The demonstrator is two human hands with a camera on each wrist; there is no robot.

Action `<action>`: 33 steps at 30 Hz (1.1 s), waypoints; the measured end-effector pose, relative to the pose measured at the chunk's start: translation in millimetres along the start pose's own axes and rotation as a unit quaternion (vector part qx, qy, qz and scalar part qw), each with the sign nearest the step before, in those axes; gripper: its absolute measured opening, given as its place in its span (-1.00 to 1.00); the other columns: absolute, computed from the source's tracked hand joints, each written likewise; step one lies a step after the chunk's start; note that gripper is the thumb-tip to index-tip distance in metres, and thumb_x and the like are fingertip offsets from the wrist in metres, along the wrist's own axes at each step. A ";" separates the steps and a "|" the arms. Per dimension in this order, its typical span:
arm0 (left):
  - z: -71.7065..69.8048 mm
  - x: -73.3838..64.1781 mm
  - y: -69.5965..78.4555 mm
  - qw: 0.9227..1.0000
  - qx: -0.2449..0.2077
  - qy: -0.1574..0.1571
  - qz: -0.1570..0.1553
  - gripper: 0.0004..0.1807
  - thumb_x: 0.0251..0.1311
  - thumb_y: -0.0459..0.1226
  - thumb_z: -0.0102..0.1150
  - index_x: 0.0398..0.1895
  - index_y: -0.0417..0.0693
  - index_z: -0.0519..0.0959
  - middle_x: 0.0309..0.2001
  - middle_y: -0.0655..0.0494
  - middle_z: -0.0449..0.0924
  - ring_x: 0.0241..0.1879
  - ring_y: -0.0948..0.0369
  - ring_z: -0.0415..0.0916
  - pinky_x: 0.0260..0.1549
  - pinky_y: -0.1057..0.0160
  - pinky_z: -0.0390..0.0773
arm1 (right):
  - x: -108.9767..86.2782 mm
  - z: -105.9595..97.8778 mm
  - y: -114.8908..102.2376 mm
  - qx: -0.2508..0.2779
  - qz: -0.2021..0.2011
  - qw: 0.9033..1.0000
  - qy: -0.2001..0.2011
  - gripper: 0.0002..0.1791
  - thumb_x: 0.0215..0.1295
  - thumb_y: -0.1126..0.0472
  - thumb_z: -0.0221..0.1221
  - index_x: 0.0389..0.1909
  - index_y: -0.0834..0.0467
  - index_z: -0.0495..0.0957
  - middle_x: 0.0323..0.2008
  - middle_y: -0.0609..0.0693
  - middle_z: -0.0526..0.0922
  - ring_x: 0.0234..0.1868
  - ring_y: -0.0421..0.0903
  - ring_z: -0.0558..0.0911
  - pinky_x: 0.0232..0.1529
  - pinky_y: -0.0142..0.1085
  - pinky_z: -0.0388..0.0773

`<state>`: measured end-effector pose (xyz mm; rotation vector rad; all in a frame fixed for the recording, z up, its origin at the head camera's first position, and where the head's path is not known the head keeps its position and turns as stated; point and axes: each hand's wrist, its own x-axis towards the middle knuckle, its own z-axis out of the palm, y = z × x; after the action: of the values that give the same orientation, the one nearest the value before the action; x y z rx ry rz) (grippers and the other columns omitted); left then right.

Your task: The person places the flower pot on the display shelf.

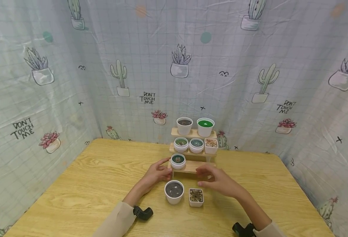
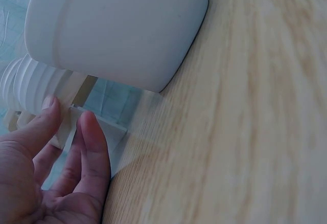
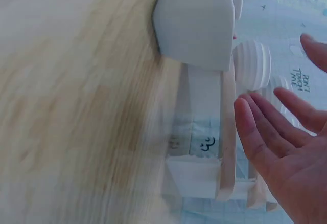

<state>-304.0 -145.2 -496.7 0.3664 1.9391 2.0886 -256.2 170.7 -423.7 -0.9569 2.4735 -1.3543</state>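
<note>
In the head view, my left hand [image 1: 155,173] is at the left end of the lowest plank of a three-tier wooden stand [image 1: 188,167]. Its thumb and forefinger grip that end, right beside a round white pot with dark green filling [image 1: 178,161]. The left wrist view shows the left thumb against the ribbed pot [image 2: 38,88], with the other fingers curled by the stand's white leg [image 2: 104,129]. My right hand [image 1: 219,180], fingers spread and holding nothing, hovers at the plank's right end. The right wrist view shows its fingers close to the plank edge [image 3: 228,132].
Before the stand are a round white pot with grey filling [image 1: 174,192] and a square pot of pebbles [image 1: 196,197]. The middle tier bears two round pots and a square one [image 1: 211,146]; two taller pots, one green-filled [image 1: 205,126], top it. A printed curtain [image 1: 162,72] hangs behind.
</note>
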 end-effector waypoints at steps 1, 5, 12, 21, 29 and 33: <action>-0.2 0.2 -1.1 1.000 0.000 0.000 -0.001 -0.20 0.41 -0.28 0.27 0.63 -0.09 0.12 -0.18 0.06 0.70 -0.25 0.24 0.66 -0.14 0.26 0.76 | -2.2 0.4 0.6 -0.001 -0.001 1.000 -0.004 -0.43 0.39 0.10 0.34 0.29 0.31 0.47 0.18 0.30 0.62 0.20 0.27 0.62 0.19 0.17 0.63; -0.7 0.6 -5.1 1.000 -0.001 -0.001 -0.004 -0.20 0.41 -0.28 0.27 0.63 -0.08 0.13 -0.18 0.06 0.71 -0.24 0.24 0.66 -0.14 0.26 0.76 | -10.3 1.0 1.3 -0.006 -0.001 1.000 -0.020 -0.44 0.39 0.09 0.34 0.28 0.28 0.48 0.18 0.31 0.61 0.20 0.26 0.62 0.13 0.05 0.68; -0.1 0.4 -5.5 1.000 -0.003 -0.002 -0.005 -0.20 0.41 -0.29 0.27 0.62 -0.09 0.13 -0.14 0.01 0.71 -0.24 0.24 0.66 -0.13 0.27 0.75 | -21.5 -1.3 3.4 0.003 0.012 0.999 -0.041 -0.40 0.38 0.10 0.34 0.33 0.26 0.45 0.22 0.31 0.58 0.24 0.25 0.60 0.10 -0.08 0.70; 0.4 1.2 -1.5 1.000 -0.006 -0.003 0.000 -0.20 0.41 -0.31 0.26 0.63 -0.09 0.12 -0.19 0.06 0.70 -0.26 0.25 0.66 -0.14 0.28 0.76 | -24.5 -5.4 7.3 0.025 0.030 0.996 -0.081 -0.30 0.32 0.13 0.39 0.38 0.31 0.38 0.26 0.32 0.54 0.26 0.26 0.58 0.07 -0.13 0.70; -0.4 0.1 0.1 1.000 -0.006 -0.004 -0.002 -0.21 0.42 -0.31 0.25 0.63 -0.09 0.12 -0.21 0.10 0.70 -0.25 0.26 0.66 -0.14 0.28 0.75 | -25.7 -2.1 11.9 0.048 0.033 0.992 -0.112 -0.23 0.27 0.14 0.44 0.39 0.33 0.34 0.26 0.32 0.52 0.25 0.26 0.59 0.08 0.00 0.71; -0.1 0.6 0.5 1.000 -0.005 -0.004 -0.001 -0.20 0.41 -0.30 0.26 0.63 -0.09 0.12 -0.20 0.09 0.70 -0.25 0.26 0.66 -0.14 0.28 0.75 | -26.0 0.6 14.4 0.055 0.036 0.991 -0.119 -0.20 0.24 0.14 0.46 0.40 0.33 0.33 0.27 0.30 0.52 0.23 0.23 0.60 0.08 0.02 0.72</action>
<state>-304.6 -145.1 -496.1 0.3698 1.9223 2.0926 -242.2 191.6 -439.6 -0.9354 2.2119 -1.2605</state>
